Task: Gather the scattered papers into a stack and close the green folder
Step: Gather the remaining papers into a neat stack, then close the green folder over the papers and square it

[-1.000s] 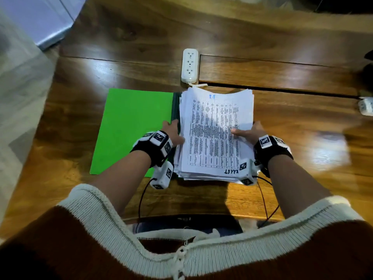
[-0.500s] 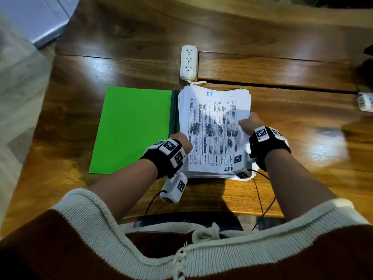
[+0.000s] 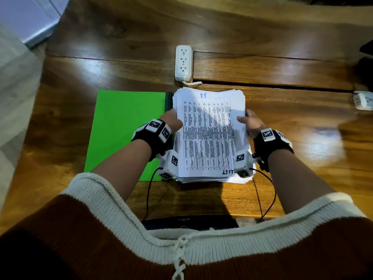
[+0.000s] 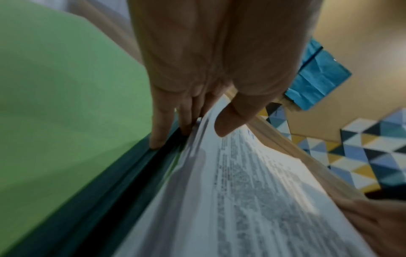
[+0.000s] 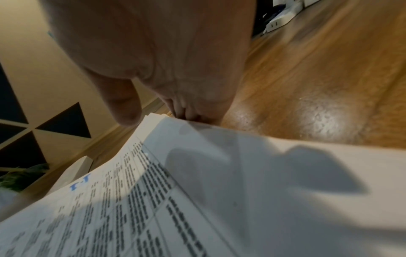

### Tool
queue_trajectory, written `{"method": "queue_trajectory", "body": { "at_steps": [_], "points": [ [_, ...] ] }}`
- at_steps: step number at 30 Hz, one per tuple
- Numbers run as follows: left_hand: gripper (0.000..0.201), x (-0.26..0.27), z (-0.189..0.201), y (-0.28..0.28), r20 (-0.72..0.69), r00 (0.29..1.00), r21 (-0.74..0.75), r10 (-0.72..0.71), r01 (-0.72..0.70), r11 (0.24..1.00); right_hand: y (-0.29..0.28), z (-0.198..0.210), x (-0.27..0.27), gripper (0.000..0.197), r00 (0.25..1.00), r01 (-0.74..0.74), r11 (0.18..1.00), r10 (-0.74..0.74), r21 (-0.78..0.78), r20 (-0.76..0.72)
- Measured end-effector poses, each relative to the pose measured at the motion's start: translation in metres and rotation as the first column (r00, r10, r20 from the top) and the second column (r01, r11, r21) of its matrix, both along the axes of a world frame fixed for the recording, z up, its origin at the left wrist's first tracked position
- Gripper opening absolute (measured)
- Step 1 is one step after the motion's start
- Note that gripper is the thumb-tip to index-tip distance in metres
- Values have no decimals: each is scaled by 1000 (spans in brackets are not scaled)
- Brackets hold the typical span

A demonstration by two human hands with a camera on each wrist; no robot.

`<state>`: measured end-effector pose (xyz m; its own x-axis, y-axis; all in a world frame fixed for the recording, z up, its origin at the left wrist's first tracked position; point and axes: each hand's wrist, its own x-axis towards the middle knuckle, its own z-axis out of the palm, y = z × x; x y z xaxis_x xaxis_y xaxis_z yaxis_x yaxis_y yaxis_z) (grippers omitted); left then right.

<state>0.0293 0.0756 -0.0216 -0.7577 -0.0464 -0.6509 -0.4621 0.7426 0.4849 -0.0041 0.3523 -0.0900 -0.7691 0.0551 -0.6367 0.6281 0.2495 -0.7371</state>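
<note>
Between both hands [image 3: 172, 121], lengthwise papers [image 3: 207, 136] (heading far).

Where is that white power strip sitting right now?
In the head view the power strip lies on the wooden table, just beyond the far edge of the paper stack, right of the open green folder.

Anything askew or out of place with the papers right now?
Slightly. The paper stack is not squared: sheet edges fan out at its near right corner and along the far edge. The left hand and right hand hold its sides. The green folder lies open. Nothing torn or spilled.
</note>
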Motion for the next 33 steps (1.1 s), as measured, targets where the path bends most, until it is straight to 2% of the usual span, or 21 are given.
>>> {"method": "queue_trajectory", "body": {
  "at_steps": [2, 9, 11, 14, 16, 18, 20, 22, 23, 24, 25, 26, 27, 29, 33],
  "points": [
    [43, -2, -3, -2, -10, 999, 22, -33, 34, 999, 12, -27, -9, 86, 1000, -14, 1000, 14, -22, -17],
    [65, -8, -11, -7, -2, 996, 66, -91, 91, 994, -23, 24, 6, 83, 996, -90, 990, 91, 110, -2],
    [66, -9, -15, -8, 5, 997, 66, -75, 75, 995, -21, 19, 3, 80, 995, -98, 991, 100, 94, -17],
    [47, -9, -16, -9, -7, 1000, 54, -28, 28, 998, -7, 0, -3, 86, 995, -94, 995, 95, 17, -25],
    [31, -7, -16, -13, -86, 995, 39, 43, -40, 998, 3, -13, -6, 85, 996, -92, 995, 91, -27, -20],
    [45, -5, -17, -21, -79, 986, 34, 145, -143, 989, -11, 16, 7, 71, 998, -59, 998, 59, -35, 4],
    [61, 4, -15, -27, 79, 984, 73, 161, -167, 983, -11, 17, 11, 62, 996, -89, 996, 89, -6, 31],
    [65, 13, -16, -27, 204, 974, 158, 103, -136, 978, 11, -27, 1, 86, 986, -156, 986, 158, -50, 47],
    [67, 17, -17, -26, 218, 974, 164, 65, -103, 981, 15, -33, 1, 101, 983, -173, 983, 177, -61, 57],
    [70, 20, -19, -24, 211, 977, 141, 22, -53, 989, 17, -39, 0, 107, 983, -154, 986, 160, -69, 89],
    [70, 20, -21, -21, 192, 981, 97, -24, 6, 995, 15, -35, 0, 101, 988, -121, 991, 126, -55, 92],
    [69, 19, -24, -20, 174, 982, 57, -68, 59, 997, 10, -28, 3, 85, 990, -97, 995, 100, -30, 104],
    [65, 19, -27, -19, 161, 982, 28, -99, 96, 995, -2, -9, 10, 77, 992, -83, 997, 83, -5, 95],
    [56, 19, -31, -19, 142, 982, -6, -125, 127, 992, -19, 19, 20, 80, 991, -123, 992, 121, 26, 63],
    [57, 18, -40, -22, 143, 980, -24, -136, 141, 990, -26, 22, 21, 62, 993, -113, 991, 109, 71, 47]
  ]
}}
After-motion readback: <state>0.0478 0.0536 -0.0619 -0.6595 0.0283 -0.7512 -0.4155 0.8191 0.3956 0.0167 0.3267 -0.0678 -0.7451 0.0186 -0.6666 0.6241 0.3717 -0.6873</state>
